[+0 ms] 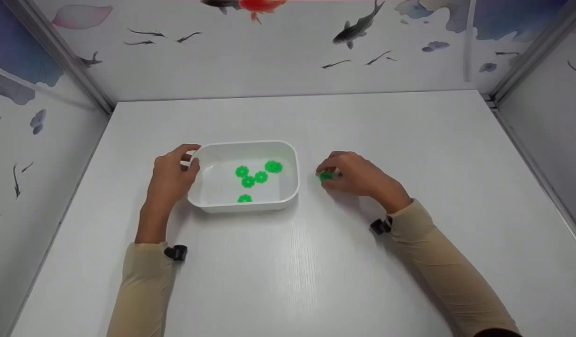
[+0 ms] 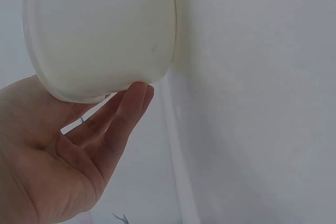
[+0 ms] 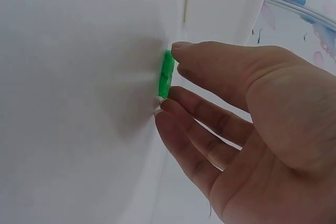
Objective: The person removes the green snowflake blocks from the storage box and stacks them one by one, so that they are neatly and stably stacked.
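In the head view, the left hand (image 1: 170, 177) sits at its own end of the white container (image 1: 213, 187), thumb over the rim and fingers bent round the far corner, so it seems to have a light hold there. Several green flower-shaped pieces (image 1: 248, 181) lie inside, to the right of that hand. Beyond the container's other end, the right hand (image 1: 358, 175) comes in low over the table (image 1: 250, 271), and the single green piece (image 1: 325, 176) is under its fingertips; that forearm slants inward, while the left one runs almost straight forward. Steadying the container gently looks wise, as bearing down on one end could tip or slide it. In the left wrist view, the fingers rest against the outer wall just under the rim, gently curved, with a clear gap between palm and container; where the thumb tip ends is hidden. In the right wrist view, the piece appears edge-on at the table, pinched between the thumb at one edge and the fingertips at the other, the hand only narrowly parted. For so thin a piece, an even squeeze on opposite edges should serve best; uneven pressure might flip it or let it slip away.
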Demonstrator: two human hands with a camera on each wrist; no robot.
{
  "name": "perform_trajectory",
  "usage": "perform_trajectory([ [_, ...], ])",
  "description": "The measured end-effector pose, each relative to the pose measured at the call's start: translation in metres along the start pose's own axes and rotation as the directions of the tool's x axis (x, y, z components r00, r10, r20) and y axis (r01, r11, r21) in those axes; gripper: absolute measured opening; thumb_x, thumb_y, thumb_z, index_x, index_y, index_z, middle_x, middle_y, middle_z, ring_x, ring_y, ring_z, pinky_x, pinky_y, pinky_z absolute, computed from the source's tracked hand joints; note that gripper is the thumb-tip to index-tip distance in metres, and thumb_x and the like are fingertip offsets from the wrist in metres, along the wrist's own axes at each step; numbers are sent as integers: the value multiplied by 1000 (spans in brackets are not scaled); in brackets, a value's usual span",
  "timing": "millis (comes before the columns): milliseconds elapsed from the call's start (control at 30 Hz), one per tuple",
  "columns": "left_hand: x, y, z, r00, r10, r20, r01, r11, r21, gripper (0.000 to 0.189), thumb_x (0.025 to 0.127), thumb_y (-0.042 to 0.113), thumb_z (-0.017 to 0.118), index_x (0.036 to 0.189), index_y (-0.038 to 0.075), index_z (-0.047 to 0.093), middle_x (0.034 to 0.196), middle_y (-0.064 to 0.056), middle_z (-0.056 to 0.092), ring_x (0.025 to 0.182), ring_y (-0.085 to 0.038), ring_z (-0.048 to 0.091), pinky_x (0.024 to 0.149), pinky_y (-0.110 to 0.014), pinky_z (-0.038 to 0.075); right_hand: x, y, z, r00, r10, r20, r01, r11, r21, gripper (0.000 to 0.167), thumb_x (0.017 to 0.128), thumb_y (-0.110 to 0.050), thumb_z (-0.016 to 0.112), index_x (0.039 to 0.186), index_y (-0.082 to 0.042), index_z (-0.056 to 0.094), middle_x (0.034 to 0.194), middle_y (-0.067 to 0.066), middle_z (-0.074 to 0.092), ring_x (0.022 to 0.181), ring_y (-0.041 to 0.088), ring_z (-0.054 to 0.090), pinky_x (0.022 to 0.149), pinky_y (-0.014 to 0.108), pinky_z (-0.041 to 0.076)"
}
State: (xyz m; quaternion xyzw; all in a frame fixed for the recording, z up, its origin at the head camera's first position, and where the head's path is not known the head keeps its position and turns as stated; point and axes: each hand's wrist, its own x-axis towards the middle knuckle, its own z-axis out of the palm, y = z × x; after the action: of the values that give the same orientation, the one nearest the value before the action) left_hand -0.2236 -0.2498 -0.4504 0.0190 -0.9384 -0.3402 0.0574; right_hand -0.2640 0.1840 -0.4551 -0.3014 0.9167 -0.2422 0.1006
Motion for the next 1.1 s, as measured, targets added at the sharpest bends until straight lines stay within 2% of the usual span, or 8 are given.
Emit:
perform_trajectory([
  [167, 0, 1, -1, 1000, -10, 8, 10, 1000, -5, 41, 110, 19, 59, 150, 16, 63, 134, -21, 73, 111, -37, 78, 89, -52, 67, 1, -1, -2, 1000, -4, -24, 4, 1000, 13, 28, 102, -20, 76, 128, -11, 79, 120, 5, 76, 109, 23, 72, 95, 43, 63],
  [333, -1, 1, -1, 999, -30, 20, 30, 1000, -8, 42, 111, 20, 58, 152, 18, 62, 136, -21, 72, 113, -37, 78, 89, -52, 67, 0, -3, -5, 995, -22, -97, 24, 999, 22, 31, 105, -24, 71, 133, -10, 75, 125, 6, 75, 112, 24, 71, 94, 44, 64],
  [667, 0, 0, -1, 999, -33, 34, 33, 999, -12, 43, 111, 21, 56, 154, 19, 60, 136, -21, 72, 112, -36, 78, 89, -53, 67, -2, -11, -11, 974, -99, -204, 110, 993, 41, 35, 104, -29, 75, 136, -15, 73, 128, 7, 76, 114, 28, 72, 91, 43, 65],
  [833, 0, 0, 0, 999, -37, 34, 37, 999, -16, 43, 111, 21, 56, 154, 21, 60, 134, -20, 72, 113, -37, 78, 90, -53, 66, -4, -18, -13, 957, -136, -255, 155, 986, 55, 33, 104, -26, 75, 136, -18, 73, 129, 2, 76, 117, 29, 72, 92, 40, 66],
  [1100, -1, 1, 1, 998, -51, 44, 51, 999, -8, 44, 112, 21, 54, 156, 21, 58, 133, -21, 72, 114, -37, 77, 92, -53, 66, -4, -32, -16, 947, -191, -259, 216, 974, 73, 35, 102, -27, 78, 136, -18, 73, 133, -1, 75, 122, 20, 70, 94, 39, 65],
])
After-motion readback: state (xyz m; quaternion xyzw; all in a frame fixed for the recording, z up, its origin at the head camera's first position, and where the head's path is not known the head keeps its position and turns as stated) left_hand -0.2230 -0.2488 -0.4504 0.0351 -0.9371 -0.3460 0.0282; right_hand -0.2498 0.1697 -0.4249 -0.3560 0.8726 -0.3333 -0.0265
